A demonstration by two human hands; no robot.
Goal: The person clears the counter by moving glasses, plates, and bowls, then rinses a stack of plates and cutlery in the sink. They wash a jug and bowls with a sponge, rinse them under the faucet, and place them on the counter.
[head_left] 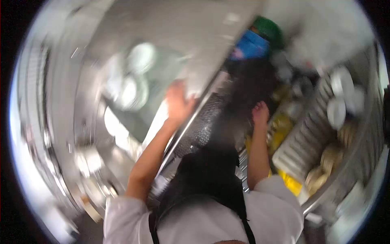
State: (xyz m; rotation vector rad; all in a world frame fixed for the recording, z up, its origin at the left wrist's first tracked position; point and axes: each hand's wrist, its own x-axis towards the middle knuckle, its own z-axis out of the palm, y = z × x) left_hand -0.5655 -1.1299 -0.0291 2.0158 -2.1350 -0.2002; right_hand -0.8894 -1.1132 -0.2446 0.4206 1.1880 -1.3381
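Above the apron, left hand touches the steel counter.

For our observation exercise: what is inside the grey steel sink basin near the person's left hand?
Blurred round white dishes lie inside the grey steel sink basin. The left hand at its rim covers one corner, and anything beneath the dishes is hidden.

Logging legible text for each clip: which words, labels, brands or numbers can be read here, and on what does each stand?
No text can be read; the whole frame is motion-blurred.
On the blue item: any print is too blurred to read.
On the yellow packs by the right hand: any print is too blurred to read.
On the metal surface under the left hand: no marking shows.
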